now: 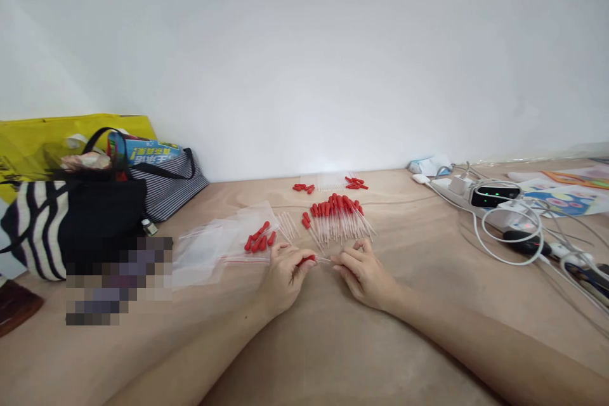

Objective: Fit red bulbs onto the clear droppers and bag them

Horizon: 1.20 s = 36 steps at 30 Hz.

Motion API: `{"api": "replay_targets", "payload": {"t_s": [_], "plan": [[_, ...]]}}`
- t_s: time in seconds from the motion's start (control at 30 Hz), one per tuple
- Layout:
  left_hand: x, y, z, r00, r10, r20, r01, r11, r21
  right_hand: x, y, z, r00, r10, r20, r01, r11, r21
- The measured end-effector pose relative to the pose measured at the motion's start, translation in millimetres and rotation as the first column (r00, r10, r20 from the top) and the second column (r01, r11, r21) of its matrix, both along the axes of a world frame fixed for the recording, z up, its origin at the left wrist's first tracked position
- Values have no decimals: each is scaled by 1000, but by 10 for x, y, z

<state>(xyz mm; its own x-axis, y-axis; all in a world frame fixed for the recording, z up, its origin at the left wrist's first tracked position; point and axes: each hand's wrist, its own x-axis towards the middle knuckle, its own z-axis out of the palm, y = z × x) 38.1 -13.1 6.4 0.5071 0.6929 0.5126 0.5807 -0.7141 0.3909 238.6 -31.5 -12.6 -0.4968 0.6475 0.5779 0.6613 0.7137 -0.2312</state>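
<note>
Pinched between the fingers of my left hand (284, 274) is a red rubber bulb (308, 259). My right hand (361, 276) closes on a thin clear dropper tube (324, 260), whose end meets the bulb or lies right at its mouth; I cannot tell how far in it is. Just beyond my hands lies a row of droppers (339, 219) with red bulbs and clear stems. Several loose red bulbs (261, 242) rest on clear zip bags (202, 250) to the left, beside some bare tubes (287, 226).
More red bulbs (303, 188) and a bag of tubes (330, 181) lie near the wall. At right are a power strip (445, 191), a black device (495, 196) and tangled white cables (480, 228). A black-and-white bag (102, 216) and a striped bag (166, 187) stand at left.
</note>
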Motion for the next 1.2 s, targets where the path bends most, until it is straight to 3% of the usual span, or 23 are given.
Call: {"api": "replay_targets", "payload": {"t_s": [0.2, 0.47, 0.87, 1.2], "plan": [[-34, 6, -1, 998, -55, -13, 54, 997, -63, 43, 37, 50, 997, 77, 31, -77, 997, -8], [-37, -1, -7, 988, -108, -114, 107, 994, -11, 59, 44, 75, 993, 41, 113, -60, 984, 167], [-2, -45, 31, 969, -149, -199, 166, 984, 70, -44, 24, 10, 993, 118, 11, -118, 987, 105], [7, -43, 29, 980, -120, -156, 145, 976, 163, -43, 46, 41, 991, 118, 70, -122, 992, 44]]}}
